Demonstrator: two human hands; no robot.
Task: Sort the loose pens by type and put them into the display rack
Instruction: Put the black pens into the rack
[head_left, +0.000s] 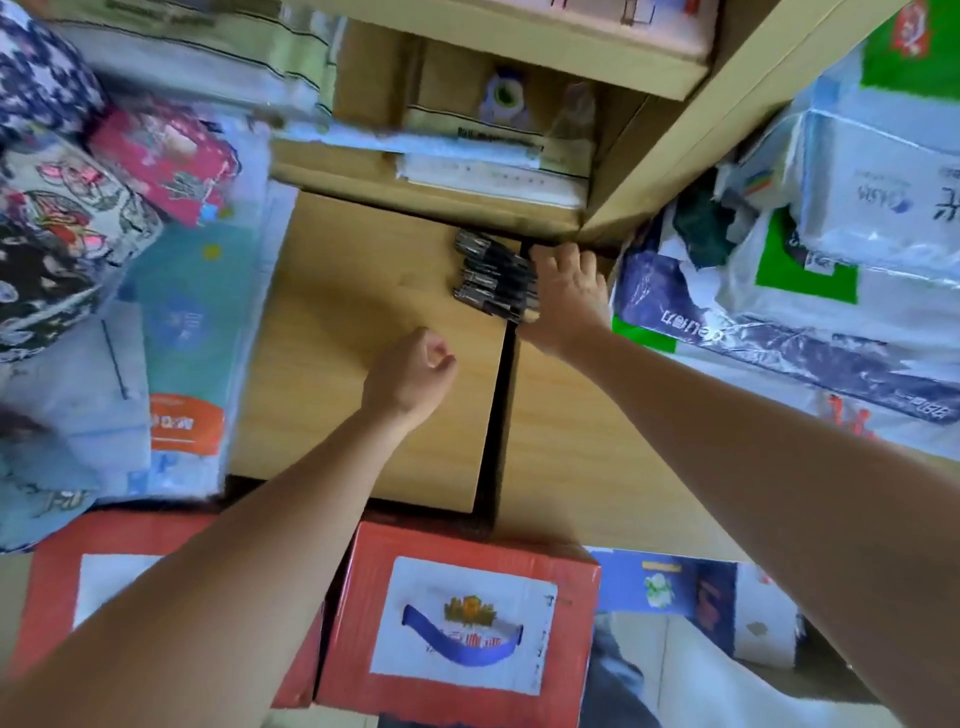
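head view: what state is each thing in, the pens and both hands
pens, lying bunched side by side on the table, in no rack
right hand, open, fingers against the pens' ends
left hand, curled in a fist, holding nothing

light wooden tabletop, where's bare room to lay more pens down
The light wooden tabletop is barest between the bundle of black pens and the pale plastic-wrapped packs on the left. A smaller strip sits right of the dark gap, beside the white wrapped bundles. Red cardboard cartons crowd the near edge.
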